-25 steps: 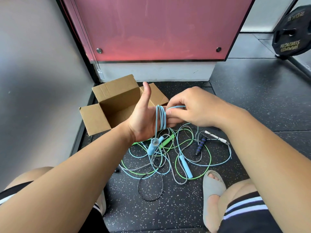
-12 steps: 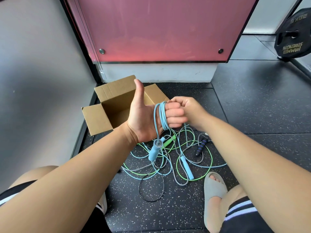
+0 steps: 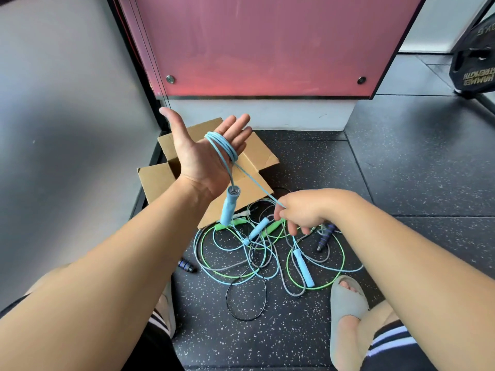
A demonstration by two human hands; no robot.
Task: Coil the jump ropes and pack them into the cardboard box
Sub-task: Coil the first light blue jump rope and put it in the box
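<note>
My left hand [image 3: 203, 151] is raised palm up with straight fingers, over the open cardboard box [image 3: 158, 180]. Several loops of the light blue jump rope [image 3: 222, 144] wrap around its fingers, and one blue handle [image 3: 229, 206] hangs below the wrist. The cord runs taut down to my right hand [image 3: 302, 212], which pinches it lower and to the right. The rope's other blue handle [image 3: 304, 269] lies on the floor in a tangle of green, grey, black and blue ropes [image 3: 257, 258].
A pink panel [image 3: 267, 44] on a white base stands behind the box, and a grey wall lies to the left. A black weight plate [image 3: 474, 60] leans at the far right. My knees and grey slippers [image 3: 345, 309] flank the rope pile on the speckled black floor.
My left hand has opened flat and lifted toward the box. My right hand left the coil and dropped down to the right, drawing the blue cord taut.
</note>
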